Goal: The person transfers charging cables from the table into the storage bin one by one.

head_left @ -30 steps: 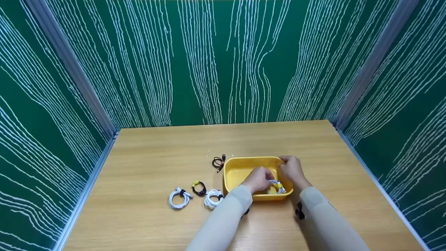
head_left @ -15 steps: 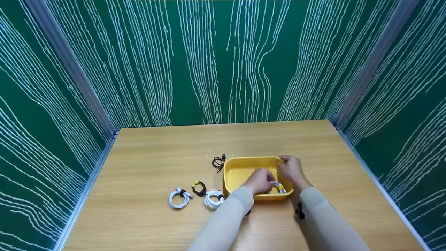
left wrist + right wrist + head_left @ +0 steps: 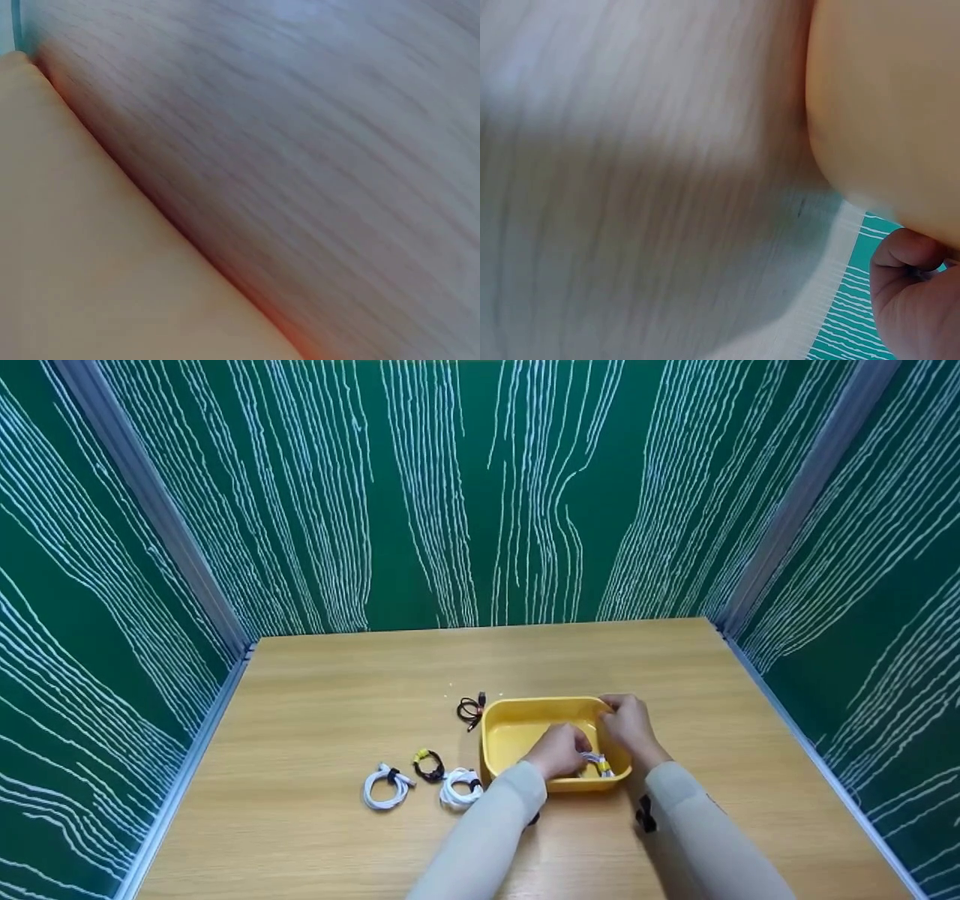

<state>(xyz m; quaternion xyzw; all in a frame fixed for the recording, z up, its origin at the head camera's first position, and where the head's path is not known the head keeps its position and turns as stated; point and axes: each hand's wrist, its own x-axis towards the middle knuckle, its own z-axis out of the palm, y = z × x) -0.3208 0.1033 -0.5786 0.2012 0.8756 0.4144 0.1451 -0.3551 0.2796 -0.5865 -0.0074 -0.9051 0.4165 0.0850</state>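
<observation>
A yellow plastic bin (image 3: 517,733) stands right of the table's middle. Inside it, at the near right, lies a coiled white cable (image 3: 604,767) with a yellow tie. My left hand (image 3: 556,750) reaches over the near side and pinches the coil's left part; its fingertips are partly hidden. With my right hand (image 3: 630,725) I grip the bin's far right corner, thumb and fingers curled at the rim. In the right wrist view the curled right hand (image 3: 907,300) shows beside the bin's wall (image 3: 889,97). Only the bin's outer wall (image 3: 97,247) and table show in the left wrist view.
Left of the bin lie a white cable coil (image 3: 369,792), a black cable coil (image 3: 433,775) with a yellow tie, and another white coil (image 3: 448,793) near the left sleeve. A black USB cable (image 3: 471,710) lies by the bin's far left corner. Green walls (image 3: 480,510) enclose the table.
My left hand has shifted slightly toward me inside the bin, and the white cable's loop has turned and flattened a little. The right hand and bin stay put.
</observation>
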